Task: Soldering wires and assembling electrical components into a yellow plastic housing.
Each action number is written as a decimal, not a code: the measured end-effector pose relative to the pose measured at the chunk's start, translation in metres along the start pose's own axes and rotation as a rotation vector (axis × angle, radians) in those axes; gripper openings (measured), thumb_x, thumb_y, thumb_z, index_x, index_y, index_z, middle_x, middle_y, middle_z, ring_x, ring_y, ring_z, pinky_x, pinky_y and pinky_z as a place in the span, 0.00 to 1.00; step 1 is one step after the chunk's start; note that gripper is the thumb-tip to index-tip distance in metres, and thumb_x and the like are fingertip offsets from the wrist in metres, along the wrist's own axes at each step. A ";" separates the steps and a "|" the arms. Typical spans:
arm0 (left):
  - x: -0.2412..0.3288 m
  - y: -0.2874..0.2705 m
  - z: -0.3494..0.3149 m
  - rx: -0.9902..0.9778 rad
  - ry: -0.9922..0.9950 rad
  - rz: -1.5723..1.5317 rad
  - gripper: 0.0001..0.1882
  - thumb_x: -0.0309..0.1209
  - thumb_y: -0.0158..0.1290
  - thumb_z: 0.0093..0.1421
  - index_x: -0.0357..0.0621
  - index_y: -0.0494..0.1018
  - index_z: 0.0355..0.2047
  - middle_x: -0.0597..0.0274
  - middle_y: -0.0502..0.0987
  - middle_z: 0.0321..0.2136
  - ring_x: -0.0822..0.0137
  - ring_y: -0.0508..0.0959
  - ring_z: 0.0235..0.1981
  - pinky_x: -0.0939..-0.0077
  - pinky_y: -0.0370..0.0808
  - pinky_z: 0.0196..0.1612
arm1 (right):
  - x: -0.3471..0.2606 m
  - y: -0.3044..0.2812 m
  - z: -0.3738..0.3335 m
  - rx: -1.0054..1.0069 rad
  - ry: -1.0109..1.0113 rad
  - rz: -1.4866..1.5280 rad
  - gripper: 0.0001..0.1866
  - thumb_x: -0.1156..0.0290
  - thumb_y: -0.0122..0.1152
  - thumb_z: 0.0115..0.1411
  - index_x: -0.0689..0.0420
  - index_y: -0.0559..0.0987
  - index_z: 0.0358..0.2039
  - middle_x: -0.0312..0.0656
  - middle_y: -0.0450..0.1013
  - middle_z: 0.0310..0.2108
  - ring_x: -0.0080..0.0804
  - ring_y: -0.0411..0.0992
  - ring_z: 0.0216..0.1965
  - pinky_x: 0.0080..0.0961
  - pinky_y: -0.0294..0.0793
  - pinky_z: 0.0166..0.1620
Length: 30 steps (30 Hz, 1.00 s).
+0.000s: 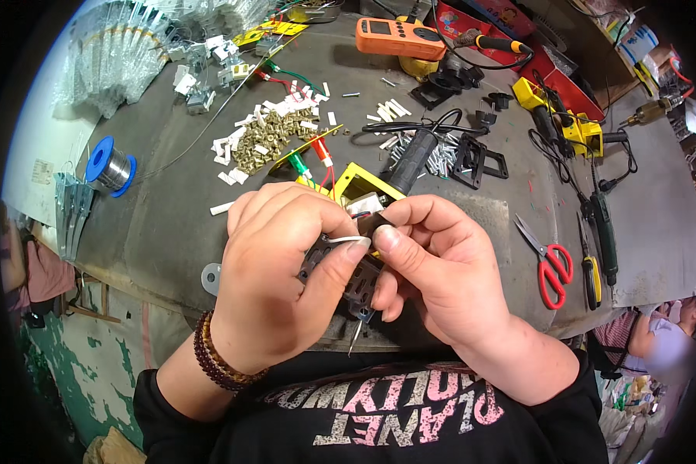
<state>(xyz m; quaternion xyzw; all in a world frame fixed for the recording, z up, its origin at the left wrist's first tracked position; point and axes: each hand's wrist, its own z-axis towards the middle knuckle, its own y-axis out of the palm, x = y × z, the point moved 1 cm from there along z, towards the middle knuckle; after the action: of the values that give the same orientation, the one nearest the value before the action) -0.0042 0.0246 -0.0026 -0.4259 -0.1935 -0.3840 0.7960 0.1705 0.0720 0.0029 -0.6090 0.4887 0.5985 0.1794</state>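
Observation:
My left hand (282,263) pinches a thin white wire (346,239) between thumb and forefinger. Close beside it, my right hand (441,259) grips a small black piece (373,223) with thumb and fingers; its exact kind is partly hidden. Beneath both hands lies a dark slotted metal part (361,292), mostly covered by the fingers. Just beyond the fingertips sits a yellow housing (356,179) with a white block inside. A red indicator lamp (322,151) and a green indicator lamp (299,165), with wires attached, stand next to it. A black ribbed handle (414,161) rests against the housing.
Brass fittings (271,139) and white sleeves are heaped beyond my left hand, screws (439,157) farther right. A solder spool (111,166) stands left. Red-handled scissors (549,271) and pliers (591,272) lie right. An orange meter (399,37) is at the back.

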 end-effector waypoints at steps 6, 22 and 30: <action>-0.001 0.000 -0.002 0.057 0.081 0.140 0.08 0.26 0.63 0.51 0.46 0.74 0.30 0.66 0.78 0.30 0.59 0.76 0.35 0.65 0.64 0.46 | -0.010 -0.003 -0.008 -0.022 -0.026 -0.181 0.25 0.76 0.53 0.68 0.62 0.59 0.63 0.42 0.74 0.36 0.24 0.77 0.28 0.18 0.77 0.28; 0.012 0.002 0.011 0.005 0.389 0.568 0.07 0.26 0.60 0.50 0.50 0.79 0.31 0.68 0.74 0.28 0.64 0.75 0.31 0.60 0.67 0.49 | -0.013 -0.019 -0.012 -0.053 -0.324 -0.543 0.23 0.85 0.55 0.64 0.65 0.63 0.58 0.47 0.78 0.37 0.24 0.78 0.31 0.18 0.80 0.32; 0.022 -0.013 0.033 -0.413 0.096 0.164 0.03 0.26 0.55 0.57 0.43 0.75 0.32 0.60 0.75 0.30 0.55 0.74 0.35 0.62 0.66 0.46 | -0.025 -0.024 -0.010 -0.042 -0.788 -1.019 0.20 0.88 0.61 0.58 0.64 0.72 0.52 0.42 0.79 0.36 0.21 0.79 0.31 0.15 0.78 0.29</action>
<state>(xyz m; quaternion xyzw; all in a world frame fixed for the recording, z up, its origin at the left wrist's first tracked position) 0.0003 0.0376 0.0373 -0.5753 -0.0372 -0.3693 0.7289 0.2002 0.0840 0.0189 -0.5027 0.0241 0.6264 0.5952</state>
